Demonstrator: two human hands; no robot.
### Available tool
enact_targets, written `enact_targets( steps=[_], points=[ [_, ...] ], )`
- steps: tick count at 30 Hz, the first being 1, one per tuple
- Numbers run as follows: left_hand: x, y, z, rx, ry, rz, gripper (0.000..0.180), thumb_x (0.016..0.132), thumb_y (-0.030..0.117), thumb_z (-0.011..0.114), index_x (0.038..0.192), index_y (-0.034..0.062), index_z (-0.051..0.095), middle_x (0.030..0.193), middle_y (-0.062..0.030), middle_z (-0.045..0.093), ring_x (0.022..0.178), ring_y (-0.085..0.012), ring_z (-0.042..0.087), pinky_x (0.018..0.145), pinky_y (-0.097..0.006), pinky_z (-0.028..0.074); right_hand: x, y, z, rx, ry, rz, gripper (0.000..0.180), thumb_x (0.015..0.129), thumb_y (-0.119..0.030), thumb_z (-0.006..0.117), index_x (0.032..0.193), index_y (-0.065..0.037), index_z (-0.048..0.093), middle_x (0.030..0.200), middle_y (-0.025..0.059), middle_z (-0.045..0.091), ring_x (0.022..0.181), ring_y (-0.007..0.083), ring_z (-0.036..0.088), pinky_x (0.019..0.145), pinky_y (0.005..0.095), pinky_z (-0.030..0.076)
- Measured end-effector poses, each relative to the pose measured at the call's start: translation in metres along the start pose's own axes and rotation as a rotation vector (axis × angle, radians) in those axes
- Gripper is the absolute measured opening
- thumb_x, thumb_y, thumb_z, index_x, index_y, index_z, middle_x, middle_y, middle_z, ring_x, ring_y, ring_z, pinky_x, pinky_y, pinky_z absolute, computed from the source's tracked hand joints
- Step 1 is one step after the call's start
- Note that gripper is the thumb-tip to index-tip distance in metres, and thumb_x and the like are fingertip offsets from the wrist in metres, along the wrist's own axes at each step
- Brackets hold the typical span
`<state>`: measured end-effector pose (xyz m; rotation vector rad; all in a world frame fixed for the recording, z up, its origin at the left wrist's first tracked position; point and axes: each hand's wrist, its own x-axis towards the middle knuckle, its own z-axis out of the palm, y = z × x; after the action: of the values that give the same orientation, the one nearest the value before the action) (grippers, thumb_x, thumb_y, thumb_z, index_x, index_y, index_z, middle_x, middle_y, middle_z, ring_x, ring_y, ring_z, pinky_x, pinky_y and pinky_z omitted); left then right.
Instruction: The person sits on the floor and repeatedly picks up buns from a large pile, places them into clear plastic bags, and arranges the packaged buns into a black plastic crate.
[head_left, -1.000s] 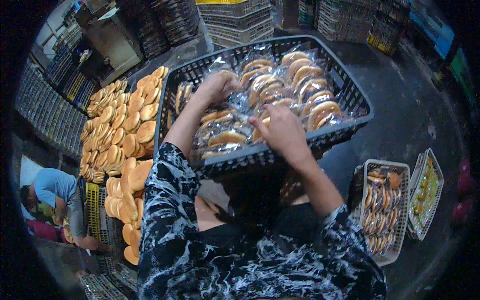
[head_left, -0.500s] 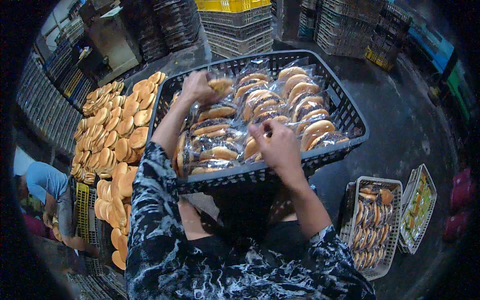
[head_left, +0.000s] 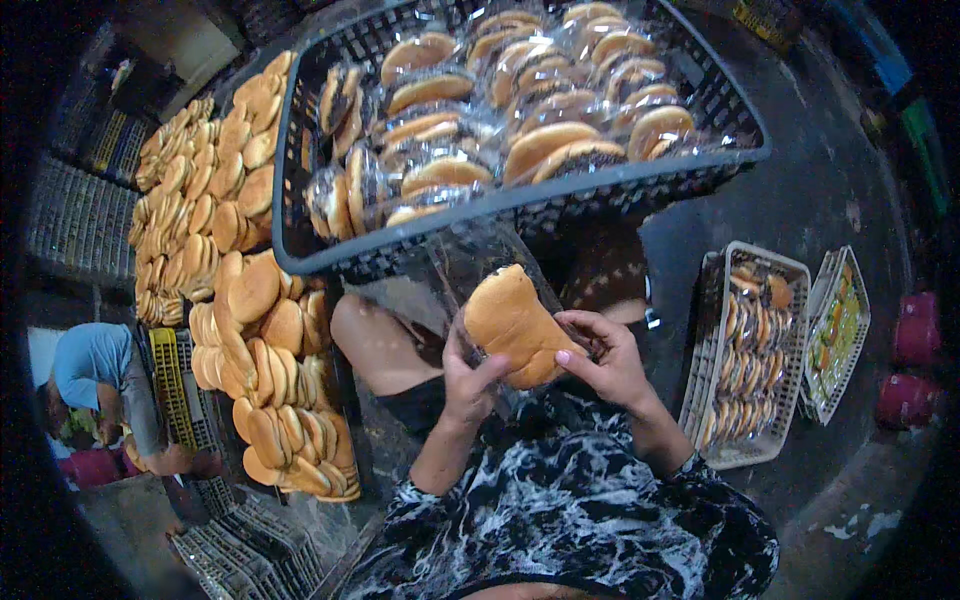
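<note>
Both my hands hold a golden bun (head_left: 508,318) with a clear plastic bag (head_left: 478,248) around it, close to my lap. My left hand (head_left: 466,378) grips the bun's lower left side. Fingers of my right hand (head_left: 608,358) pinch its right end and the bag. Just beyond them stands a dark plastic crate (head_left: 330,262) packed with several bagged buns (head_left: 440,170).
A big pile of unwrapped buns (head_left: 240,290) lies to my left. Two pale trays of filled buns (head_left: 752,350) sit on the dark floor at right, with red containers (head_left: 912,340) beyond. Another person in a blue shirt (head_left: 95,365) crouches at far left among stacked crates.
My hands have come back out of the crate toward my lap. They now hold one bun in a clear bag; before, they were pressing on the bagged buns in the crate.
</note>
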<state>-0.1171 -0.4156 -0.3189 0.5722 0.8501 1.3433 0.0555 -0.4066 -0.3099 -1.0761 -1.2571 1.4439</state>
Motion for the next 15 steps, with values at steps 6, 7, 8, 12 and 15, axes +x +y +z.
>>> enact_targets(
  steps=[6, 7, 8, 12, 15],
  points=[
    [-0.012, -0.019, -0.018, 0.118, -0.35, -0.022, 0.082, 0.059, 0.01, 0.072, 0.127, 0.0005, 0.026, 0.119, -0.013, 0.041, 0.112, -0.0233, 0.04, 0.096, -0.034, 0.029, 0.01, -0.019, -0.002, -0.458, 0.016, -0.288, 0.02, 0.082, -0.02, 0.054, 0.076, -0.001, 0.057, 0.074, 0.0062, 0.056, 0.069, 0.0149, 0.051, 0.065, 0.0272, 0.04],
    [-0.009, -0.019, -0.017, 0.05, -0.304, -0.061, 0.082, 0.06, 0.01, 0.071, 0.127, 0.0009, 0.025, 0.121, -0.0138, 0.039, 0.113, -0.024, 0.039, 0.097, -0.035, 0.028, 0.01, -0.015, -0.008, -0.375, 0.042, -0.235, 0.02, 0.083, -0.02, 0.053, 0.076, -0.001, 0.056, 0.073, 0.0058, 0.055, 0.07, 0.0145, 0.05, 0.065, 0.027, 0.039],
    [-0.004, -0.021, -0.02, -0.027, -0.25, -0.098, 0.082, 0.061, 0.01, 0.071, 0.128, 0.0014, 0.024, 0.123, -0.0147, 0.037, 0.115, -0.0247, 0.037, 0.098, -0.035, 0.027, 0.01, -0.007, -0.015, -0.298, 0.058, -0.177, 0.02, 0.083, -0.019, 0.052, 0.075, -0.001, 0.056, 0.073, 0.0053, 0.055, 0.07, 0.0142, 0.05, 0.065, 0.0267, 0.039],
    [0.012, -0.034, -0.045, -0.098, -0.205, -0.151, 0.08, 0.067, 0.025, 0.066, 0.13, 0.0023, 0.023, 0.131, -0.0172, 0.029, 0.118, -0.0243, 0.034, 0.099, -0.036, 0.025, 0.008, -0.001, -0.008, -0.09, -0.226, -0.126, 0.022, 0.086, -0.02, 0.047, 0.074, -0.002, 0.052, 0.071, 0.0026, 0.05, 0.068, 0.0121, 0.047, 0.063, 0.0246, 0.038],
    [0.017, -0.012, -0.037, -0.253, -0.405, -0.3, 0.078, 0.065, 0.03, 0.067, 0.126, 0.0003, 0.03, 0.122, -0.0164, 0.042, 0.112, -0.0231, 0.042, 0.095, -0.033, 0.032, 0.012, 0.001, -0.002, 0.626, -0.24, 0.396, 0.022, 0.086, -0.022, 0.046, 0.074, -0.003, 0.049, 0.068, -0.0001, 0.046, 0.064, 0.0096, 0.043, 0.058, 0.023, 0.037]
  ],
)
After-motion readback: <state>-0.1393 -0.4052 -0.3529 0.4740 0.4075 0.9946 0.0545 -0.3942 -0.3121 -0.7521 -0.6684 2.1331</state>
